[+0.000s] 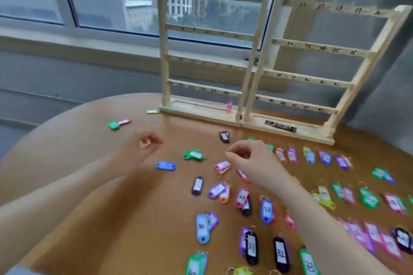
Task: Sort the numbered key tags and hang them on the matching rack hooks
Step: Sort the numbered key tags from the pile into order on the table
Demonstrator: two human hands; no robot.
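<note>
Two wooden racks with numbered rungs stand at the table's far edge, the left rack (164, 56) and the right rack (312, 48). A pink tag (229, 106) hangs low on the left rack. Several coloured numbered key tags lie scattered on the table, among them a light-blue 30 (202, 227), a black 31 (251, 248), a black 32 (281, 254) and a blue 23 (267, 210). My left hand (143, 144) hovers over the table with curled fingers, holding nothing visible. My right hand (250, 158) hovers above a pink tag (222, 167), fingers curled, blurred.
The round wooden table (93, 158) sits by a window sill. A green tag (114, 124) and another green one (153, 111) lie far left. Rows of tags fill the right side (326, 195). A dark strip (280, 127) lies on the right rack's base.
</note>
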